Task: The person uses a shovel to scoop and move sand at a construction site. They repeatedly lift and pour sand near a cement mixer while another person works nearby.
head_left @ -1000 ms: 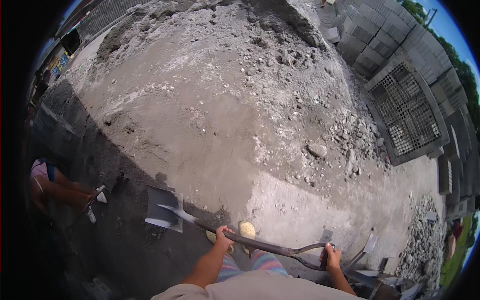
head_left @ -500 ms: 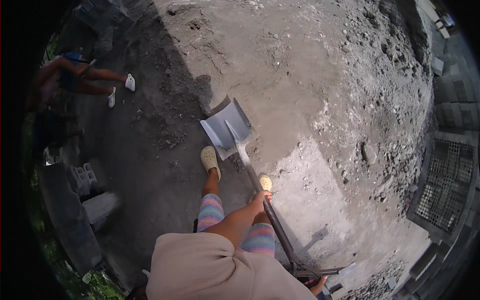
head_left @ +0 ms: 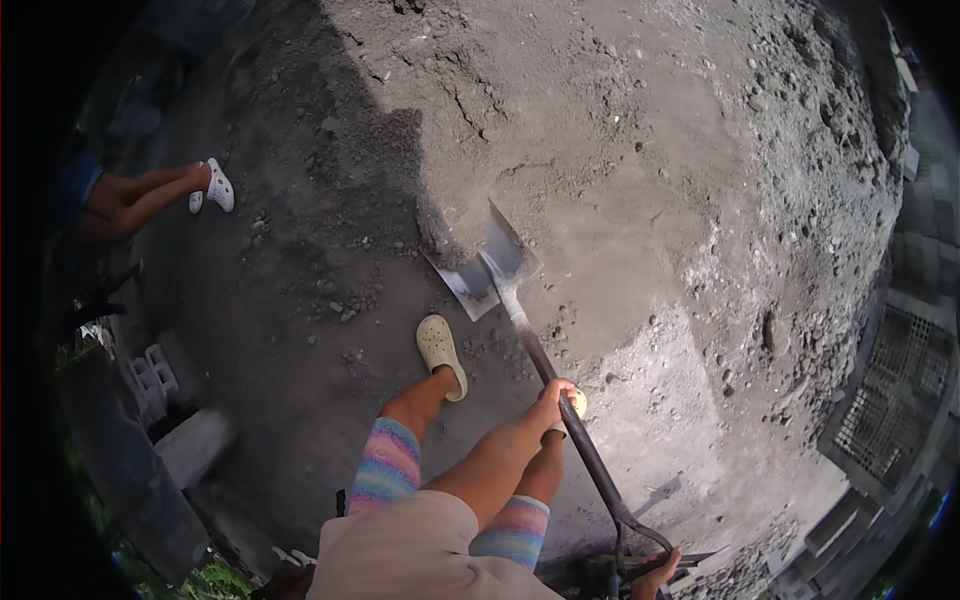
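Note:
A shovel (head_left: 537, 352) with a dark shaft slants across the ground in front of me. Its wide metal blade (head_left: 512, 256) rests at the edge of the grey sandy soil (head_left: 580, 200), with some soil against its front part. Midway along the shaft, my left hand (head_left: 558, 396) is closed around it. At the lower right, my right hand (head_left: 657, 574) grips the forked end handle (head_left: 650, 537), partly cut off by the picture's edge. My feet in pale yellow clogs (head_left: 441, 352) stand either side of the shaft, the right one partly hidden behind it.
At the left stands another person in white clogs (head_left: 220, 188). Concrete blocks (head_left: 153, 378) and a pale slab (head_left: 195, 445) lie at the lower left. Stony soil rises on the right, near a mesh screen (head_left: 888, 385) and stacked blocks.
The blade has moved forward and right against the soil and is tilted more. Both my hands keep their hold. The other person's feet have come closer together.

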Motion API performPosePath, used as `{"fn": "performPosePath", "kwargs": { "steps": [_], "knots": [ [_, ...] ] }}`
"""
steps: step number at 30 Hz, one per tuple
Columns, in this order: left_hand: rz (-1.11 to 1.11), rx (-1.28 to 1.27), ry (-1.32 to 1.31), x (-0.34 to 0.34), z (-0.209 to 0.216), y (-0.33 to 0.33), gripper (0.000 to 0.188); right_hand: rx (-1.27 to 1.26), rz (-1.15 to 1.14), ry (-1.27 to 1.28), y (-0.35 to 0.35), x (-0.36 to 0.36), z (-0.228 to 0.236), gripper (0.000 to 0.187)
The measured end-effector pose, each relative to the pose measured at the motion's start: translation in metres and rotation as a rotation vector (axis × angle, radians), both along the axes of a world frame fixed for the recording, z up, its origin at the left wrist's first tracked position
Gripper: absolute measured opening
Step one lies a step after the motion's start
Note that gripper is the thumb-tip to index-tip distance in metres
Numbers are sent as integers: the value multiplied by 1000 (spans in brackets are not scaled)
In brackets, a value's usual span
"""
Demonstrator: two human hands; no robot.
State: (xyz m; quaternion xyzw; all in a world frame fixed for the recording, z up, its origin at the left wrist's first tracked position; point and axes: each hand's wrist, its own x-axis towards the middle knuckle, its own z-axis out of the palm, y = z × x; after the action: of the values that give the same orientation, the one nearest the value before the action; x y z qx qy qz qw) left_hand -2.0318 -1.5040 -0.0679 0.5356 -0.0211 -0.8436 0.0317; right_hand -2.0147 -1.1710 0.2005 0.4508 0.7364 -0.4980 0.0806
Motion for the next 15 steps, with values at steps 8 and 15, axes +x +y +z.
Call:
{"fn": "performPosePath", "kwargs": {
  "steps": [8,15],
  "knots": [
    [-185,80,-247,29,-71,-78,15,-83,-135,-139,-83,45,-57,42],
    [-111,13,-319,18,10,-13,15,-229,-103,-148,17,22,-28,44]
  ]
}}
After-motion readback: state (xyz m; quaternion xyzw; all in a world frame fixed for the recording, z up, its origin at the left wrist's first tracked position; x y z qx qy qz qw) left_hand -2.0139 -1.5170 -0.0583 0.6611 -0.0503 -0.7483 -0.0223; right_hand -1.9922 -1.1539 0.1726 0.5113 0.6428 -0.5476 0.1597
